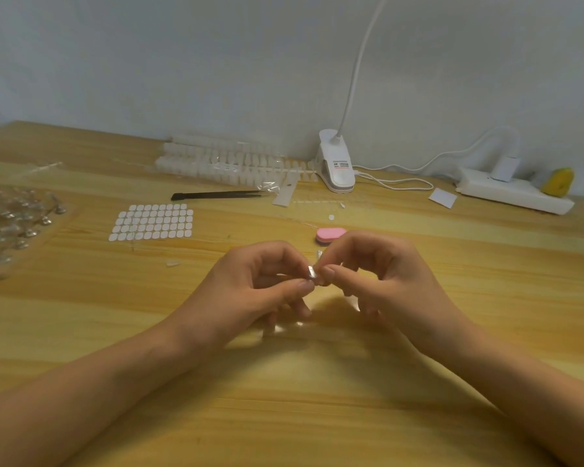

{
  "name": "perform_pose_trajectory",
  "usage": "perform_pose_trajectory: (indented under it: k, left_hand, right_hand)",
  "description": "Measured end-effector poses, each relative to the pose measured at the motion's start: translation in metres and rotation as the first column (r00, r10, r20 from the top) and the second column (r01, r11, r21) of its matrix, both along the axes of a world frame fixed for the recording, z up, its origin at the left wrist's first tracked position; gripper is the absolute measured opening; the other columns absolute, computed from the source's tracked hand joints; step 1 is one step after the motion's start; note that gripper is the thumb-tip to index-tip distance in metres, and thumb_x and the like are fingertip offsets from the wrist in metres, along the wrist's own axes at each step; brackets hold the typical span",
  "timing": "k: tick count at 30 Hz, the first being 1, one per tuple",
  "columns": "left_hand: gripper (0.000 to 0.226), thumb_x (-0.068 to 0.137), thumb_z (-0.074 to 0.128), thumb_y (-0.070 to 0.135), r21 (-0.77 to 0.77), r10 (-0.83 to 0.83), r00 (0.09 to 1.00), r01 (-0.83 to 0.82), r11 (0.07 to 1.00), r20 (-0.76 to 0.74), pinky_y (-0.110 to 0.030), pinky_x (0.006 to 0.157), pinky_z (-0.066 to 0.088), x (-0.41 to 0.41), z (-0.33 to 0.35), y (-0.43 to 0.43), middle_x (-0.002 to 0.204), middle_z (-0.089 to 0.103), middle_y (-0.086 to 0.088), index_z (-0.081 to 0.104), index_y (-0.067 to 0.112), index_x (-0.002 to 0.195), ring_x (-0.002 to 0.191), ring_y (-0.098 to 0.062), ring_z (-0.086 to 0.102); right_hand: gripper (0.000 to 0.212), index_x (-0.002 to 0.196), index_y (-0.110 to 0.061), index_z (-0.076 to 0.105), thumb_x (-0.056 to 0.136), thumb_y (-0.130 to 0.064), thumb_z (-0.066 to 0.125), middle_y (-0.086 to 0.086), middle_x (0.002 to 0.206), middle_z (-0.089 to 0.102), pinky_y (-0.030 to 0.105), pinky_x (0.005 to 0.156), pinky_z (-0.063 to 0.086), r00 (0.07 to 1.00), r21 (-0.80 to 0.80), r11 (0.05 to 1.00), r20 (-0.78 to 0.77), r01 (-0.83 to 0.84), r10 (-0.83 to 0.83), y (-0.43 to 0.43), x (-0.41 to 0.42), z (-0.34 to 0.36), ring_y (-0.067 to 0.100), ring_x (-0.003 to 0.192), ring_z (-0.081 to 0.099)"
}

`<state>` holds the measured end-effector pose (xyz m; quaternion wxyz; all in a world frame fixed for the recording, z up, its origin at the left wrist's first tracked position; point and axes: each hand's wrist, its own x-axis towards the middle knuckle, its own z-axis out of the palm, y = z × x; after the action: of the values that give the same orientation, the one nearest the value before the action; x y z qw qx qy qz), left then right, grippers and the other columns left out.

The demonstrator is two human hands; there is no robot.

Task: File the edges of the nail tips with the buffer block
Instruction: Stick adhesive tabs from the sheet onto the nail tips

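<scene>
No legible text anywhere. A label on the white clip lamp, upper centre-right of the frame at the back of the worktop, shows dark and red print lines, too blurred to read.

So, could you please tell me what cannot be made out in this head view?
Small silvery nail tip: edges covered by fingers of left hand and right hand.
Pink oval buffer block: near side hidden behind the right hand.
White clip lamp: head cut off at top edge; label too small.
Clear plastic bag: cut by left edge, contents blurred.
</scene>
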<state>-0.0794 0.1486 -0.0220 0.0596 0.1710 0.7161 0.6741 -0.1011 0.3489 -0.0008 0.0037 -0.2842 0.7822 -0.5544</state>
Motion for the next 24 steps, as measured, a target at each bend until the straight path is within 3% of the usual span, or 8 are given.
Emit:
perform_pose_trajectory:
  k: [9,14,20,24]
  left_hand:
    - [0.022,0.073,0.073,0.023,0.096,0.054,0.996,-0.06,0.994,0.068,-0.016,0.046,0.044,-0.0018,0.0019,-0.0008,0.09,0.075,-0.01,0.07,0.007,0.089,0.065,-0.014,0.069]
    - [0.012,0.071,0.073,0.023,0.118,0.072,0.995,-0.08,0.99,0.07,-0.017,0.046,0.044,-0.0012,0.0011,0.0009,0.087,0.074,-0.009,0.072,0.016,0.08,0.065,-0.016,0.07]
    - [0.021,0.073,0.073,0.026,0.094,0.055,0.996,-0.062,0.994,0.075,-0.016,0.048,0.045,-0.0012,0.0025,-0.0005,0.088,0.074,-0.007,0.071,0.011,0.087,0.067,-0.016,0.07]
    - [0.022,0.074,0.072,0.025,0.07,0.045,0.998,-0.049,0.996,0.054,-0.017,0.047,0.046,-0.0011,0.0015,-0.0003,0.089,0.074,-0.008,0.069,0.008,0.087,0.068,-0.018,0.071]
  right_hand:
    - [0.013,0.08,-0.022,0.072,0.082,-0.01,0.078,-0.007,0.081,0.072,0.008,0.049,0.041,0.988,-0.007,0.995,-0.115,0.102,-0.102,-0.007,-0.0027,-0.0077,0.005,0.063,0.062]
    - [0.007,0.084,-0.018,0.076,0.078,-0.016,0.08,-0.012,0.083,0.073,0.0,0.063,0.042,0.97,0.026,0.994,-0.225,0.105,-0.096,-0.0052,-0.0024,-0.0069,0.009,0.066,0.063]
    - [0.012,0.084,-0.021,0.076,0.074,-0.017,0.081,-0.012,0.082,0.073,0.007,0.06,0.045,0.955,0.074,0.991,-0.285,0.107,-0.082,-0.0032,-0.0024,-0.0052,0.005,0.072,0.063]
    - [0.01,0.082,-0.016,0.075,0.075,-0.012,0.082,-0.01,0.081,0.073,0.004,0.063,0.044,0.96,0.091,0.992,-0.274,0.09,-0.062,-0.0043,-0.0022,-0.0045,0.0,0.072,0.062]
